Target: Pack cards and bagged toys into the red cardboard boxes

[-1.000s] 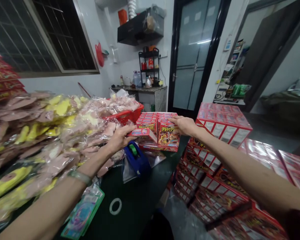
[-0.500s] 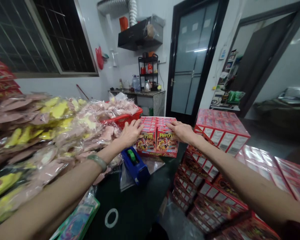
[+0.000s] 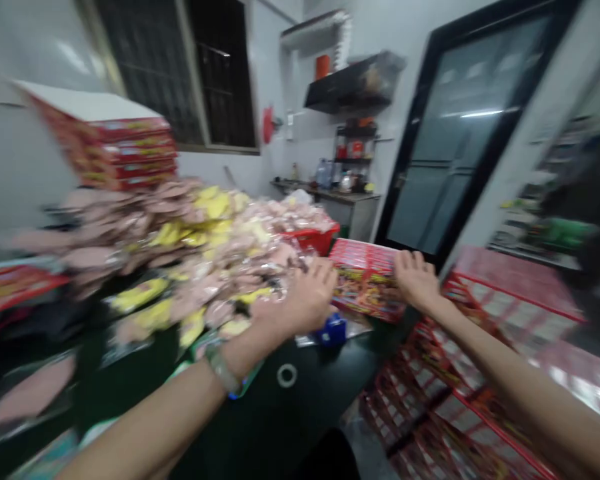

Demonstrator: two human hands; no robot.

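A red display box (image 3: 364, 277) packed with small printed boxes sits at the far end of the dark green table. My left hand (image 3: 311, 297) is left of it, fingers apart and holding nothing, above a partly hidden blue tape dispenser (image 3: 334, 329). At the box's right side is my right hand (image 3: 416, 281), fingers stretched out; whether it touches the box I cannot tell. Clear-bagged pink and yellow flat pieces (image 3: 210, 233) are heaped to the left of my left hand. Motion blurs the view.
Red boxes in stacks (image 3: 460, 360) rise along the table's right side. A red basket (image 3: 313, 238) of bagged pieces stands behind the heap, with more red boxes (image 3: 135, 150) at the back left. On the table lies a white ring (image 3: 287, 375).
The view has swung left, bringing in the box stack at the back left. My left hand has come off the display box, and my right hand has shifted to its right side with fingers spread.
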